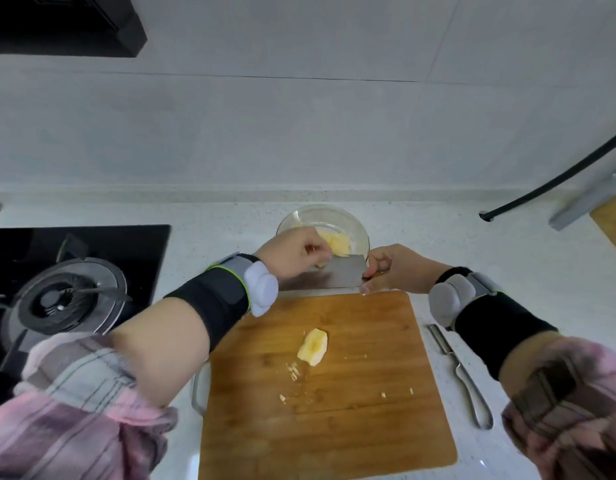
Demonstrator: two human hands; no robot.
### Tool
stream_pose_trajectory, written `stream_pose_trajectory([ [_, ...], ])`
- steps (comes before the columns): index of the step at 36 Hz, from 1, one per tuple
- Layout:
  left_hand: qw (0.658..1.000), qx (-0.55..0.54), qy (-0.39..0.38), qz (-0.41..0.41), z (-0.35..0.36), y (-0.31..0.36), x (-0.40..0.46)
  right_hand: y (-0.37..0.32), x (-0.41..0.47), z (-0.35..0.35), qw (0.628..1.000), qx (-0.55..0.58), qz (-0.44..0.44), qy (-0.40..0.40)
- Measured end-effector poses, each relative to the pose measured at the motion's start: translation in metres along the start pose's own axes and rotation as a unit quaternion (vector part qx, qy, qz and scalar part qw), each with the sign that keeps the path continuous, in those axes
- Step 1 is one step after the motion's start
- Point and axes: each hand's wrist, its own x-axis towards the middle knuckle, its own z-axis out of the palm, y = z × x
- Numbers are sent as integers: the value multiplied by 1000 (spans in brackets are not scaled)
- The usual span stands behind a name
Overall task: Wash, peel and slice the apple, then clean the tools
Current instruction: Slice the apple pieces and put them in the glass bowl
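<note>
— Gripping the handle, her right hand held the cleaver flat, its far edge at the rim of the glass bowl. I think the blade served as a tray to carry the cut apple.

— And the other grip?

— Her left hand had its fingers curled over the blade, touching a pale piece there; I believe it was pushing the apple slices into the bowl. Whether it pinched the piece or only pushed it, I could not tell.

— Was all the apple in the bowl?

— No. One peeled apple piece lay on the wooden cutting board, with small crumbs near it. The peeler rested on the surface just beside the board's right edge, probably waiting for the washing.
</note>
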Motion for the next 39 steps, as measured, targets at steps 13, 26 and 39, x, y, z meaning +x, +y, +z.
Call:
stream_pose_trajectory([
  [13,983,110,-119,-87,18,2,8,-3,-13,-1,1000,24,-1,6],
  [26,961,183,-165,-124,22,32,17,5,-20,3,1000,16,0,0],
  [39,976,-38,171,-132,-2,24,-6,21,-57,11,995,99,1,22],
])
